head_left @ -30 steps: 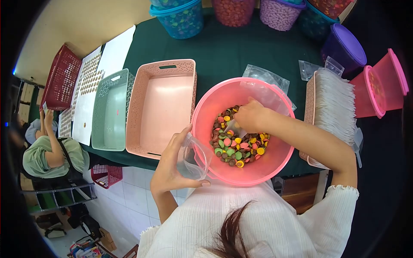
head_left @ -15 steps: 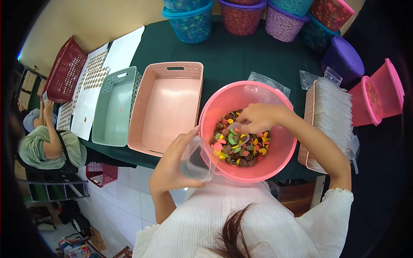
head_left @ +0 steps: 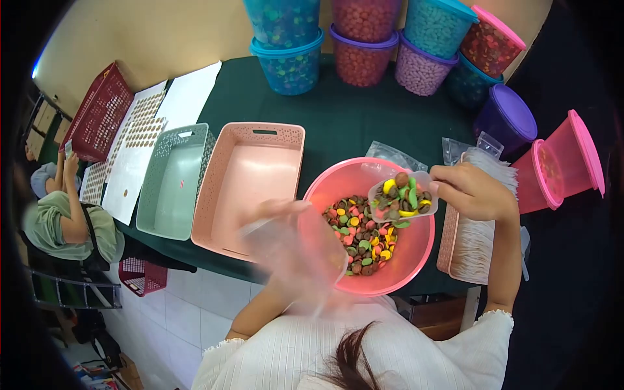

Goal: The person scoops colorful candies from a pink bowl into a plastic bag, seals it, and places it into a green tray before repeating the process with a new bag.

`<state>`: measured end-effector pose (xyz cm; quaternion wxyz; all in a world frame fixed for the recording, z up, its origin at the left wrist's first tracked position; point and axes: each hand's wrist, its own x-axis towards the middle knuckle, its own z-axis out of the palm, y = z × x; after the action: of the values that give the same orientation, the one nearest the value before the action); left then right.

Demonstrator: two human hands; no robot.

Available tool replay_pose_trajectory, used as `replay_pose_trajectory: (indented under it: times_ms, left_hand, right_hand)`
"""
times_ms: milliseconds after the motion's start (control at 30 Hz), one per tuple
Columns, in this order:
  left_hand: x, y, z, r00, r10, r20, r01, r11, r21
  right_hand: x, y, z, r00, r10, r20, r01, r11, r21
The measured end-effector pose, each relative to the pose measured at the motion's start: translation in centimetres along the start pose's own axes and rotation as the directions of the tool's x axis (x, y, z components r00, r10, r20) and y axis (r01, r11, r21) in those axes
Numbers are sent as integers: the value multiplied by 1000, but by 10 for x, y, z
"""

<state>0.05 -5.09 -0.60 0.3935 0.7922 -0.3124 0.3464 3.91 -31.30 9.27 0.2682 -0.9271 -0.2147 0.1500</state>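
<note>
My right hand (head_left: 478, 192) grips a clear scoop (head_left: 426, 182) above the right half of a round pink tub (head_left: 419, 260). Heaped in the scoop are brown, green, yellow and pink candy pieces (head_left: 403, 195). More of the same candies (head_left: 364, 240) lie in the tub. At the tub's left side, my left hand (head_left: 266, 224) is smeared by motion, its fingers curled around a clear plastic bag (head_left: 318, 253). The bag's mouth reaches over the tub's left rim. Blur hides what, if anything, is inside the bag.
Left of the tub stand a pink basket (head_left: 250, 188) and a green basket (head_left: 166, 188). A basket of stacked clear bags (head_left: 478, 240) is at the right. Lidded candy tubs (head_left: 289, 71) line the back. Another person (head_left: 71, 224) works at the far left.
My right hand has lifted the scoop, full of candies, out of the pile and moved right. My left hand has shifted with the bag, now tilted over the tub's left rim. The view has tilted slightly upward.
</note>
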Motion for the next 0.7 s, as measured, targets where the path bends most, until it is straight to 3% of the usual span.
replay_pose_trajectory:
  times_ms: [33,67,100,133,200,233,267,333,567,633,700]
  left_hand:
    - [1,-3,10,998,64,17,-65,995,69]
    - [4,-3,25,990,-141,29,144,963,-229]
    - [8,-2,37,939,-326,106,334,800,-499]
    - [11,-3,35,941,-321,106,329,798,-505]
    - [17,-4,30,844,-340,414,469,842,-267]
    - [17,-4,31,779,-395,487,556,795,-245]
    - [20,-2,30,780,-394,486,555,795,-246]
    - [26,3,27,748,-393,535,495,867,-57]
    - [27,4,26,706,-436,558,542,840,-30]
    - [27,4,26,681,-427,595,552,833,-34]
    - [27,5,27,663,-446,602,563,826,-9]
  right_hand:
    - [-2,4,-2,999,-6,-39,6,1000,0]
    - [-2,7,-4,999,-6,-47,5,1000,-6]
    - [-2,10,-7,996,5,-92,-7,1000,-26]
    - [-3,11,-9,991,15,-136,-22,999,-46]
    - [-2,9,-15,990,14,-143,-21,999,-48]
    - [-1,7,-18,990,4,-142,-11,999,-47]
    - [1,3,-19,990,4,-143,-11,999,-50]
    - [8,-8,-21,991,-56,-118,42,992,-119]
    - [31,-38,-17,999,-54,-1,48,891,-451]
    - [33,-41,-14,987,-163,3,132,785,-605]
    - [37,-53,-8,985,-160,57,156,721,-675]
